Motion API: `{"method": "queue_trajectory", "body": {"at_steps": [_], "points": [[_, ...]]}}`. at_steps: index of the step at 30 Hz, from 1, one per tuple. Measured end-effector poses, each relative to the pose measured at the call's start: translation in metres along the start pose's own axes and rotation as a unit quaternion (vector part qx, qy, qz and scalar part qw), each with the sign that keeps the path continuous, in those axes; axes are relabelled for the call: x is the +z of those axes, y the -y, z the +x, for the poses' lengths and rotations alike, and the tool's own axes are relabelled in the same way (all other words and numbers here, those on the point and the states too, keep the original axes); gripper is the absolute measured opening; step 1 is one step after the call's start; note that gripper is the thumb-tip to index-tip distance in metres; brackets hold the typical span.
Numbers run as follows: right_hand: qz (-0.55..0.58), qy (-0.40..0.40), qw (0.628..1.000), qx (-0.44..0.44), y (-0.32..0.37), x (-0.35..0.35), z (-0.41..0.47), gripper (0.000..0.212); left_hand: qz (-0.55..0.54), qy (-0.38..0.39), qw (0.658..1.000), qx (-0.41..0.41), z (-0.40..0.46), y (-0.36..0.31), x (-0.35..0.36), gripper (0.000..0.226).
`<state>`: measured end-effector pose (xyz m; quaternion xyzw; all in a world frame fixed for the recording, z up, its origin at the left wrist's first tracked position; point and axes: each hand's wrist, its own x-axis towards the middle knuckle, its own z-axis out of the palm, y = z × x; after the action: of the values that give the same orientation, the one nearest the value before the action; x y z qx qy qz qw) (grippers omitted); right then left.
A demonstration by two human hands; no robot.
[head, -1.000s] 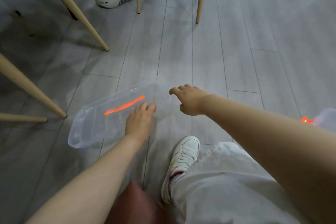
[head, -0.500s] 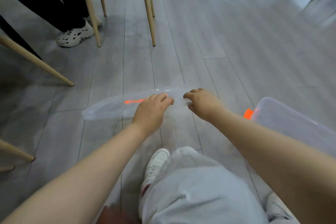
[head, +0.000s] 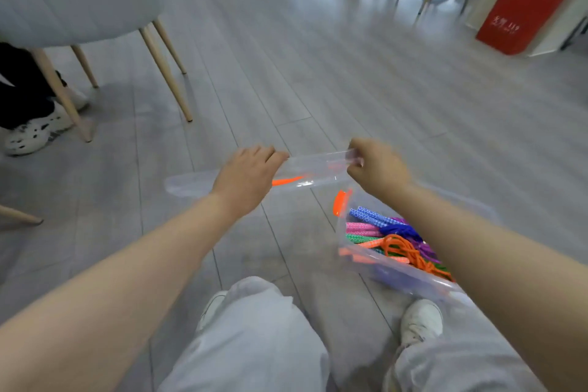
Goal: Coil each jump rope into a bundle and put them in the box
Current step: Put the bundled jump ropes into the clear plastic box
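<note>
Above the floor (head: 318, 51) we are holding the clear lid (head: 315, 170) level, its length running left to right, left hand (head: 246, 177) and right hand (head: 375, 165) gripping it beside the box (head: 410, 283) of ropes (head: 397, 242).

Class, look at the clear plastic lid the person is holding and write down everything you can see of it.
The lid is a long, flat sheet of clear, colourless plastic with rounded ends and an orange latch on its near edge. It is off the floor, roughly level, above and just beyond the far left end of the open box. The left hand holds it near the middle, the right hand pinches its right end, and its left end juts out free. Motion blur hides finer detail.
</note>
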<state>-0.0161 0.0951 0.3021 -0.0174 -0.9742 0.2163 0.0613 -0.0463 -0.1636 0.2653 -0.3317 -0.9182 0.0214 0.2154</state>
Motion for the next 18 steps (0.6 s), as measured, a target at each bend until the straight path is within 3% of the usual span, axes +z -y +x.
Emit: {"method": "queue_trajectory", "body": {"at_steps": [4,9,14,18], "points": [[0.031,-0.042,0.998,0.036,-0.042,-0.042,-0.002,0.015,0.027,-0.025,0.999,0.026,0.042,-0.017,-0.022,0.040],[0.029,-0.093,0.992,0.084,-0.100,-0.090,-0.012,0.020,0.016,-0.039,0.999,0.024,0.084,-0.040,-0.034,0.046],[0.055,-0.164,0.977,0.122,-0.163,-0.131,-0.031,0.036,-0.042,-0.044,0.997,-0.049,0.112,-0.058,-0.027,0.048],[0.050,-0.160,0.973,0.158,-0.212,-0.149,-0.052,0.032,-0.116,0.022,0.981,-0.156,0.128,-0.071,-0.006,0.048]]}}
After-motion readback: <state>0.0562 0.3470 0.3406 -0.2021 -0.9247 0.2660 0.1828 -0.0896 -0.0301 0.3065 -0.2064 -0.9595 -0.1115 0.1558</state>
